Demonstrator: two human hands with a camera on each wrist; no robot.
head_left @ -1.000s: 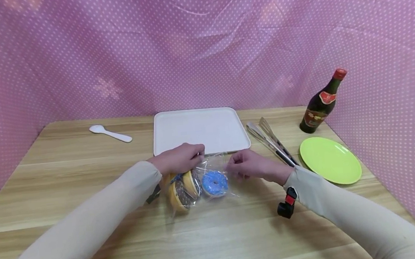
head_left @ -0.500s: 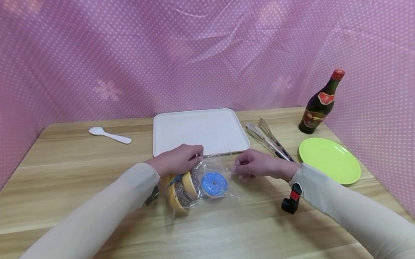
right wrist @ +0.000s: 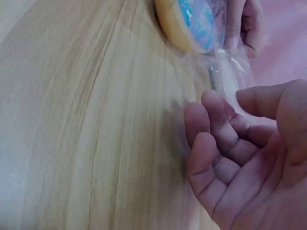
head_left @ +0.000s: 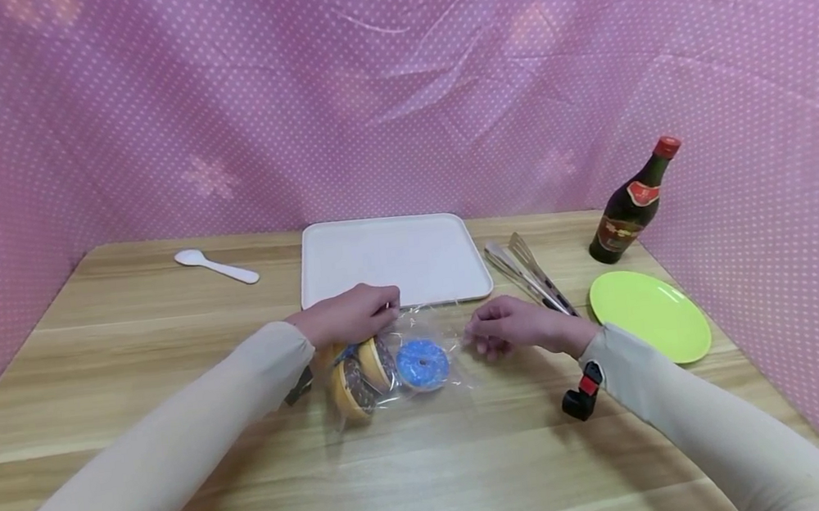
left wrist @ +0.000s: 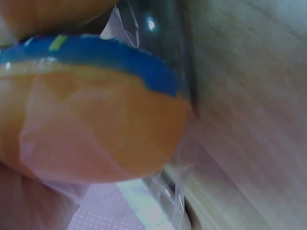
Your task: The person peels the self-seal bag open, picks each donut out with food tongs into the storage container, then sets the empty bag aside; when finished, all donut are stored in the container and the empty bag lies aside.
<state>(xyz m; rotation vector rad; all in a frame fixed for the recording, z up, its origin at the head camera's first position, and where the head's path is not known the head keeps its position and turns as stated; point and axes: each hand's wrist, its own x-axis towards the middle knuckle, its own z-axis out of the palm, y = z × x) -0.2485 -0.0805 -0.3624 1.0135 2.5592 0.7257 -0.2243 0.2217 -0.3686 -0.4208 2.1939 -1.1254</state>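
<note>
A clear plastic bag (head_left: 430,319) lies on the table with several toy donuts inside. A blue-iced donut (head_left: 423,364) lies flat at its right, and brown-iced donuts (head_left: 354,388) stand on edge at its left. My left hand (head_left: 352,314) grips the bag's upper edge, its fingertips partly hidden. Close up in the left wrist view, a blue-iced donut (left wrist: 100,124) shows through the film. Just right of the bag is my right hand (head_left: 512,325). In the right wrist view its fingers (right wrist: 204,148) are loosely curled, with the thumb apart from them, near the bag's edge.
A white tray (head_left: 391,257) lies behind the bag. Metal tongs (head_left: 530,277) lie right of it, near a green plate (head_left: 648,319) and a dark bottle (head_left: 627,210) with a red cap. At the back left lies a white spoon (head_left: 216,266).
My right hand has shifted slightly right, away from the blue-iced donut. The left hand, bag and donuts stay nearly where they were.
</note>
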